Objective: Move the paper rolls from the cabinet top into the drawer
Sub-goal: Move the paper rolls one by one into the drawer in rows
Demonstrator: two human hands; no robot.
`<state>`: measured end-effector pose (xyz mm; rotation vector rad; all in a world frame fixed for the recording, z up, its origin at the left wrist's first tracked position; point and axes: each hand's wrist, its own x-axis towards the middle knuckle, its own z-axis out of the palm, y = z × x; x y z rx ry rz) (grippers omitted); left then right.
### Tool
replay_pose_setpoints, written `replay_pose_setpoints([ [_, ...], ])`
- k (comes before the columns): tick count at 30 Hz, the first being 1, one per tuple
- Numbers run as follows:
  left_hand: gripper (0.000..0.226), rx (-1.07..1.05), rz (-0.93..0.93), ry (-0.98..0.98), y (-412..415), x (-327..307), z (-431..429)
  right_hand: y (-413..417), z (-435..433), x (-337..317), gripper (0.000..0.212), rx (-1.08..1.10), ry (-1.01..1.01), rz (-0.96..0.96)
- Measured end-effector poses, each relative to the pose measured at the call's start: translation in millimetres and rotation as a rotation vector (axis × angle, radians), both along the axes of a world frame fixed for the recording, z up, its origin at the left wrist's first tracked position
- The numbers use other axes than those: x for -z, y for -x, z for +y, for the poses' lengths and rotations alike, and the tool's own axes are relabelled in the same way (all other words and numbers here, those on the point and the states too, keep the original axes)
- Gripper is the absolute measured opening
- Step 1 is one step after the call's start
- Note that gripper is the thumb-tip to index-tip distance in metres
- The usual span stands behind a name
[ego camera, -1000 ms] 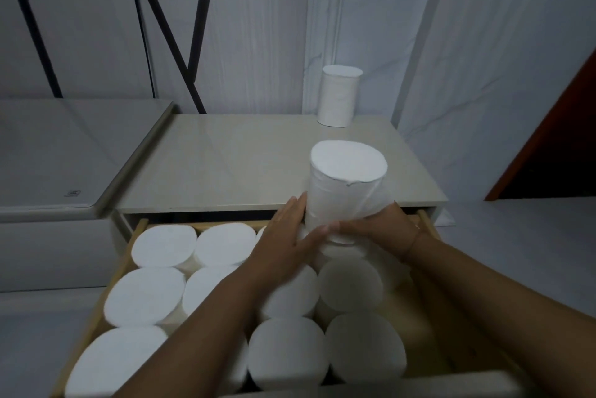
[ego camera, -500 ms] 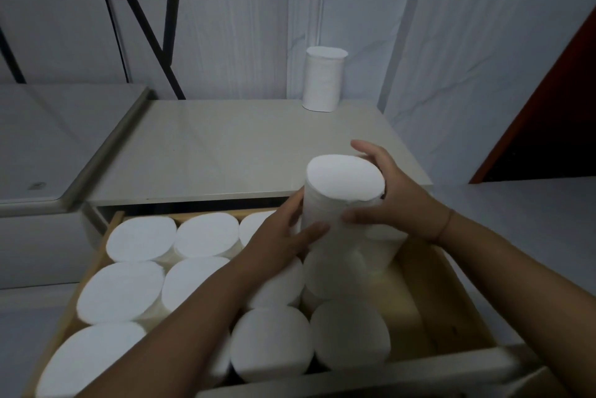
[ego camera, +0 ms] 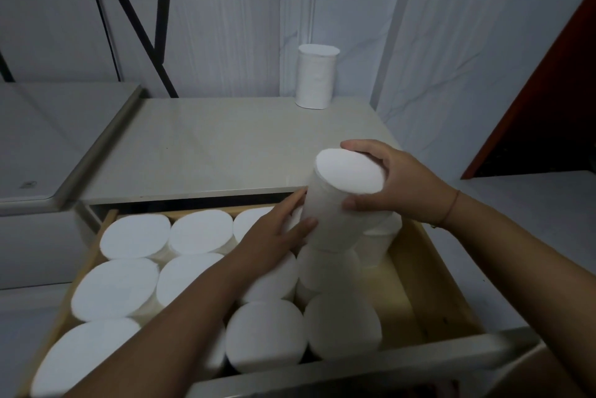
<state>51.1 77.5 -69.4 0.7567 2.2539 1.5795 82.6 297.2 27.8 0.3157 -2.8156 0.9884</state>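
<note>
A white paper roll [ego camera: 338,204] is tilted over the open wooden drawer [ego camera: 429,281], its lower end among the rolls inside. My right hand [ego camera: 390,185] grips its upper part from the right, fingers curled over the top edge. My left hand [ego camera: 277,233] presses its left side with straight fingers. Several white rolls [ego camera: 135,236] stand upright and packed in the drawer. One more roll [ego camera: 316,77] stands on the beige cabinet top [ego camera: 209,152], at the back by the wall.
A strip of bare wooden drawer bottom [ego camera: 390,294] shows along the right side. A grey-white surface [ego camera: 48,146] adjoins the cabinet on the left. Black metal rods [ego camera: 135,17] lean at the back left. A dark red door edge [ego camera: 548,81] is on the right.
The held roll has tipped toward me and shifted right over the drawer. My right hand moved from its base up to its top edge; my left hand stays on its left side.
</note>
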Motion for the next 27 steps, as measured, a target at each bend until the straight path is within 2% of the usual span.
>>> replay_pose_setpoints([
  [3, 0.075, -0.024, 0.007, 0.175, 3.0, 9.7, -1.5, -15.9, 20.7, -7.5, 0.084, 0.02, 0.037, -0.036],
  [8, 0.081, 0.007, 0.141, 0.394, 7.6, 21.8, 3.6, -44.3, 57.8, -19.0, 0.085, 0.037, 0.025, -0.095],
  [16, 0.079, -0.002, 0.162, 0.391, 5.3, 23.5, 4.6, -69.4, 78.6, 15.0, 0.086, -0.017, -0.035, -0.219],
  [21, 0.075, 0.01, 0.193, 0.399, 3.2, 20.8, 5.9, -68.1, 79.3, 54.0, 0.084, -0.065, -0.185, -0.276],
  [27, 0.053, 0.023, 0.232, 0.42, 3.8, 21.9, 6.4, -65.8, 80.1, 82.3, 0.081, -0.087, -0.224, -0.311],
])
